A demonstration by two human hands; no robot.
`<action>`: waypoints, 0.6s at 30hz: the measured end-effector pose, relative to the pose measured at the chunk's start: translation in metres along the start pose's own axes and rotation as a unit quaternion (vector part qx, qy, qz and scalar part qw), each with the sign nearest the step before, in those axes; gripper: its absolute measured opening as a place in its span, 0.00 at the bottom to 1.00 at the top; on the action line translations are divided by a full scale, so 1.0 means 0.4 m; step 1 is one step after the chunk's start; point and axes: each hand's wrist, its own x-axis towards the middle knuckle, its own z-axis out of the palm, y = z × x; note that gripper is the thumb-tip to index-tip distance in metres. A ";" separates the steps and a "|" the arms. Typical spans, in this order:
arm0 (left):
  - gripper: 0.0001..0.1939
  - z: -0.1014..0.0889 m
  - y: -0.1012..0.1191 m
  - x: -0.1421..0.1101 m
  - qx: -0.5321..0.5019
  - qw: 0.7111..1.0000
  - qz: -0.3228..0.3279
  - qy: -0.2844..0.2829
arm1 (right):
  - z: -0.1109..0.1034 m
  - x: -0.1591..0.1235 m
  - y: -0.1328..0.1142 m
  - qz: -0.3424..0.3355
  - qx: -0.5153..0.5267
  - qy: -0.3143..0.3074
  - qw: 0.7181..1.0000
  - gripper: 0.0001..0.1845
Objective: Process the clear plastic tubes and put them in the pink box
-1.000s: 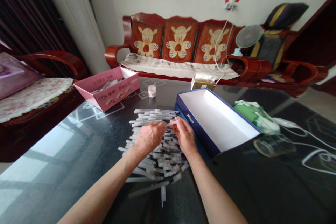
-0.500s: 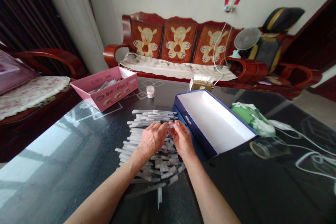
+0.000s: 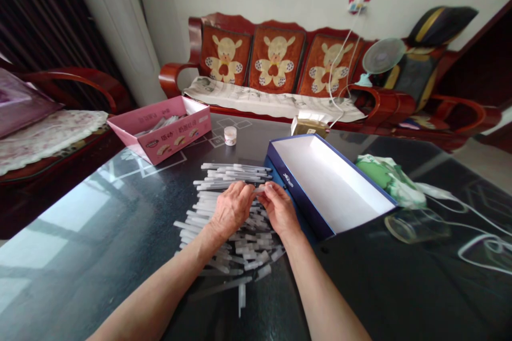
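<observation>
My left hand [image 3: 233,206] and my right hand [image 3: 279,210] meet over the pile, both closed in a pinch on one frosted white pen [image 3: 260,189]. Fingers cover most of that pen, so only a short stretch shows between them. Beneath and around my hands lies a heap of similar pale pens [image 3: 236,173], mostly lying crosswise. Small frosted pen caps [image 3: 252,251] are scattered nearer to me, between my forearms. One short piece [image 3: 242,298] lies apart at the near end.
Right of the pile stands an open blue box [image 3: 340,186] with a white inside. A pink box [image 3: 172,141] holding pens is at far left, a small round tub [image 3: 230,136] beside it. A green-white packet [image 3: 390,178], a glass [image 3: 416,225] and white cable [image 3: 480,248] lie on the right.
The view has shifted slightly. Both hands stay together over the pile with the pen pinched between them, in nearly the same pose.
</observation>
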 end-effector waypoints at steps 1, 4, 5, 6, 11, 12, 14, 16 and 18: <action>0.14 -0.001 -0.001 0.000 -0.008 1.000 0.003 -0.007 | -0.002 0.002 -0.002 -0.002 -0.006 -0.009 1.000 0.13; 0.15 -0.011 -0.003 0.006 -0.065 0.997 -0.003 -0.039 | -0.008 0.008 -0.009 -0.013 -0.026 -0.037 0.999 0.11; 0.15 -0.017 -0.002 0.010 -0.098 0.994 -0.016 -0.049 | -0.009 0.009 -0.013 -0.016 -0.032 -0.043 0.998 0.11; 0.15 -0.023 -0.001 0.014 -0.139 0.988 -0.039 -0.061 | -0.011 0.009 -0.016 -0.019 -0.037 -0.048 0.998 0.11; 0.16 -0.046 0.008 0.038 -0.436 0.844 -0.231 -0.210 | -0.010 0.005 -0.030 -0.029 -0.036 -0.090 0.995 0.11; 0.16 -0.045 0.010 0.040 -0.474 0.812 -0.257 -0.223 | -0.007 0.004 -0.030 -0.028 -0.031 -0.094 0.995 0.12; 0.16 -0.038 0.016 0.040 -0.486 0.802 -0.282 -0.203 | 0.001 0.003 -0.027 -0.013 -0.012 -0.081 0.997 0.14; 0.14 -0.026 0.023 0.034 -0.420 0.851 -0.278 -0.150 | 0.013 0.002 -0.021 0.007 0.009 -0.052 0.999 0.17; 0.11 -0.012 0.031 0.025 -0.315 0.910 -0.250 -0.097 | 0.025 0.001 -0.013 0.014 0.014 -0.025 0.999 0.17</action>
